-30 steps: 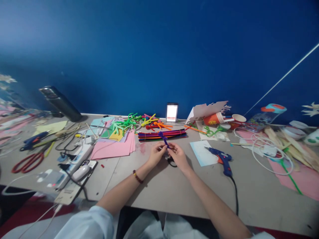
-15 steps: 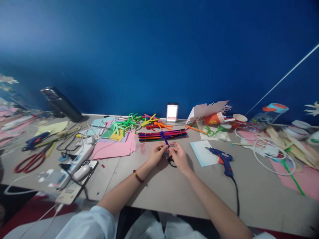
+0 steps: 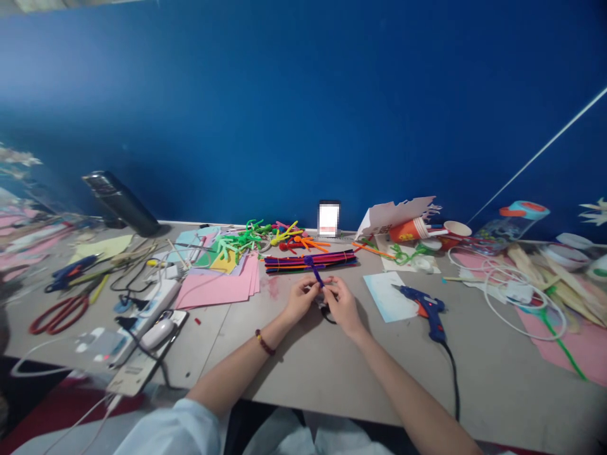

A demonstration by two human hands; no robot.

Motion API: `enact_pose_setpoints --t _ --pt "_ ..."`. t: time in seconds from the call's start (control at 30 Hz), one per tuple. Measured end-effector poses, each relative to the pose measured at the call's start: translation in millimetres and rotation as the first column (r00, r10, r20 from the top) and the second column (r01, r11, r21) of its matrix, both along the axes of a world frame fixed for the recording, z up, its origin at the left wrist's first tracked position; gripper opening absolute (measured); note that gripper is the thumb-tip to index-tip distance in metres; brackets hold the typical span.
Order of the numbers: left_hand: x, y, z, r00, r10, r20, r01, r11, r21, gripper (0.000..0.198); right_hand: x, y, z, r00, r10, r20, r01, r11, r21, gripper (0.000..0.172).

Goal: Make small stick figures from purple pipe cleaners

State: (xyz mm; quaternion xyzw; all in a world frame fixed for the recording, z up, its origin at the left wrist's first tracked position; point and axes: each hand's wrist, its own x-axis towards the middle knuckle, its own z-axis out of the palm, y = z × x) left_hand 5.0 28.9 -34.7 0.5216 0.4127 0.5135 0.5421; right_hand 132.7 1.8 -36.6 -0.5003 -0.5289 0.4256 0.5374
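Note:
Both of my hands meet over the middle of the grey table. My left hand and my right hand are closed in a pinch on a purple pipe cleaner that sticks up and away from the fingers, its far end curled into a small knot. Something dark lies under my right hand; I cannot make it out. Just beyond the hands lies a bundle of coloured pipe cleaners. A bead bracelet is on my left wrist.
A blue glue gun with a black cord lies to the right on a pale card. Pink paper sheets, bent pipe-cleaner figures, red scissors, a power strip, paper cups and white cable coils crowd the table.
The view has shifted slightly downward. My hands stay together on the purple pipe cleaner with small finger movements.

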Motion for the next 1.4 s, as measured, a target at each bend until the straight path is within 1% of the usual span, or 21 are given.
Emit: enact_pose_setpoints --t 0.1,0.2,0.3,0.4,0.43,0.5,0.57,0.63,0.7,0.8,0.9,1.0,1.1,1.17,1.2,1.27,1.33,1.4 --pt "-0.4 -0.2 -1.6 1.0 0.013 -0.022 -0.012 0.998 0.054 0.023 -0.3 2.8 -2.4 0.99 0.058 -0.125 -0.068 0.995 -0.077 0.025" --pt "-0.6 -0.3 -1.9 0.999 0.037 -0.023 -0.036 0.997 0.07 0.025 -1.9 4.7 -2.5 0.955 0.084 -0.283 -0.129 0.982 -0.141 0.029" --pt "-0.3 -1.5 2.2 0.999 0.019 0.039 -0.019 1.0 -0.006 0.028 -3.8 5.3 0.4 0.903 0.071 -0.423 -0.167 0.967 -0.193 0.033" --pt "0.5 -3.3 7.9 0.987 -0.068 0.148 0.086 0.989 -0.117 0.031 -4.5 5.3 1.9 0.872 0.06 -0.486 -0.184 0.96 -0.212 0.037" --pt "0.7 -3.8 9.4 0.981 -0.086 0.173 0.111 0.984 -0.139 0.032 -4.3 5.3 1.4 0.875 0.062 -0.481 -0.182 0.961 -0.207 0.038" --pt "1.0 -4.4 11.1 0.977 -0.086 0.195 0.12 0.978 -0.169 0.031 -3.5 5.1 -0.8 0.907 0.07 -0.416 -0.158 0.97 -0.182 0.038" --pt "1.1 -4.7 11.7 0.977 -0.069 0.202 0.108 0.976 -0.191 0.031 -2.5 4.5 -2.9 0.956 0.055 -0.29 -0.106 0.981 -0.161 0.036" --pt "1.3 -4.9 11.8 0.971 -0.07 0.23 0.12 0.97 -0.21 0.032 -1.8 3.8 -3.2 0.987 0.032 -0.155 -0.055 0.988 -0.147 0.033" --pt "1.6 -5.2 11.9 0.958 -0.088 0.273 0.152 0.963 -0.224 0.033 -1.7 3.1 -1.3 0.996 0.049 -0.068 -0.058 0.988 -0.143 0.028" --pt "2.3 -5.7 11.4 0.942 -0.098 0.32 0.182 0.952 -0.245 0.033 -2.3 2.1 3.4 0.993 0.116 -0.015 -0.117 0.984 -0.135 0.027" --pt "2.6 -5.3 9.4 0.936 -0.081 0.344 0.178 0.949 -0.262 0.033 -3.0 -0.5 7.4 0.992 0.104 0.07 -0.098 0.992 -0.078 0.024" --pt "2.0 -3.9 6.5 0.935 -0.061 0.35 0.168 0.944 -0.285 0.033 -4.2 -5.0 8.8 0.966 0.037 0.256 -0.048 0.998 0.037 0.02" --pt "1.1 -3.0 4.6 0.933 -0.036 0.359 0.155 0.939 -0.308 0.031 -6.2 -9.4 8.0 0.892 -0.041 0.45 -0.026 0.99 0.142 0.02" --pt "0.6 -3.0 4.6 0.93 -0.022 0.367 0.147 0.937 -0.317 0.03 -7.3 -10.9 7.4 0.846 -0.093 0.525 -0.011 0.981 0.192 0.021" --pt "0.4 -3.2 4.8 0.928 -0.017 0.372 0.146 0.936 -0.321 0.029 -7.5 -11.1 7.3 0.836 -0.106 0.538 -0.008 0.979 0.205 0.022" --pt "0.2 -3.8 5.8 0.923 -0.008 0.385 0.146 0.933 -0.33 0.027 -7.2 -10.4 7.8 0.86 -0.082 0.504 -0.017 0.982 0.189 0.021" --pt "0.0 -4.3 6.9 0.92 -0.01 0.392 0.154 0.929 -0.336 0.026 -6.1 -8.3 8.4 0.921 -0.01 0.389 -0.038 0.993 0.115 0.02" --pt "-0.4 -4.1 8.2 0.917 -0.039 0.396 0.182 0.926 -0.331 0.026 -5.2 -5.7 8.4 0.977 0.082 0.199 -0.082 0.997 -0.006 0.021"
